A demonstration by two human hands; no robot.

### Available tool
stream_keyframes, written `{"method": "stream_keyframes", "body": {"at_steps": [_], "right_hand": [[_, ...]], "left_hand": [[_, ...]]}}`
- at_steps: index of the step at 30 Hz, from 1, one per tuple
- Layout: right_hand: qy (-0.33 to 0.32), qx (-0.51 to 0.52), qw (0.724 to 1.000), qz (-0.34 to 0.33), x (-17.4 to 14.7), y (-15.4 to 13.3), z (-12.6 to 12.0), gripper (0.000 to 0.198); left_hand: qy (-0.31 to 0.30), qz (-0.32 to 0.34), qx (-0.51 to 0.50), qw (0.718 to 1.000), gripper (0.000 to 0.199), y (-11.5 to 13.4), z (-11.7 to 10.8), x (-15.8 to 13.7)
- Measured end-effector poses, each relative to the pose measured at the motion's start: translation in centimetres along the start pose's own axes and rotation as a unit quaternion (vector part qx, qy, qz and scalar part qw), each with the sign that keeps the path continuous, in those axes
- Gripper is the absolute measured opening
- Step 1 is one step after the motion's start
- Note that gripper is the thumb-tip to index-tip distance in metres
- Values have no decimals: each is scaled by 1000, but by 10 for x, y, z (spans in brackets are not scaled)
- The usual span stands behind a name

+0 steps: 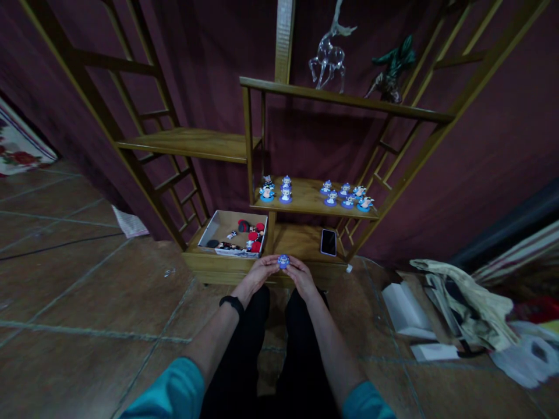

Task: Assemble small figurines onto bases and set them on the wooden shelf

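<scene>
L hand [265,269] n R hand [300,276] r together, fingertips pinching a lil purple figurine [283,261] btwn em, near an open box [226,222] w/ red n black toys [253,236] inside.

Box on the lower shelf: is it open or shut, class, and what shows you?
Open: no lid covers the box, and red pieces can be seen inside it.
</scene>
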State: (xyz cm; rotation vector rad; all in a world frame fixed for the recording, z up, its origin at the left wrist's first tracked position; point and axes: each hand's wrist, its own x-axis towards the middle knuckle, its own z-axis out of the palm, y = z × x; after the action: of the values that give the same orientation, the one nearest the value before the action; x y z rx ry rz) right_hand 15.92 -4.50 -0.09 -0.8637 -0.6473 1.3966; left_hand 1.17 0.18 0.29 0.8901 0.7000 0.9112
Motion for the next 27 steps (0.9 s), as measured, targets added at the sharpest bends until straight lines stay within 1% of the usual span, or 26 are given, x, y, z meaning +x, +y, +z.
{"method": "stream_keyframes", "body": {"at_steps": [5, 8, 11, 17, 19, 23, 27], "right_hand": [[-4, 0, 1000, 2, -1, -1, 1, 36], [-11, -15, 1000, 5, -4, -4, 3, 41], [-5, -37, 999, 2, -7, -5, 6, 47], [-45, -119, 992, -29, -10, -8, 9, 49], [-42, -134, 990, -31, -10, -9, 9, 51], [-27, -132, 991, -21, -7, -5, 8, 53], [-29, -124, 992, -24, -8, -3, 7, 53]], "left_hand": [[20, -28, 1, 999, 43, 2, 5, -1], [6, -22, 8, 1000, 47, 5, 9, -5], [-4, -15, 13, 1000, 50, 6, 11, -7], [-6, -15, 22, 1000, 46, 8, 12, -6], [-8, -12, 20, 1000, 45, 10, 13, -7], [-13, -12, 16, 1000, 40, 14, 17, -10], [-26, -16, 15, 999, 35, 17, 18, -12]]}}
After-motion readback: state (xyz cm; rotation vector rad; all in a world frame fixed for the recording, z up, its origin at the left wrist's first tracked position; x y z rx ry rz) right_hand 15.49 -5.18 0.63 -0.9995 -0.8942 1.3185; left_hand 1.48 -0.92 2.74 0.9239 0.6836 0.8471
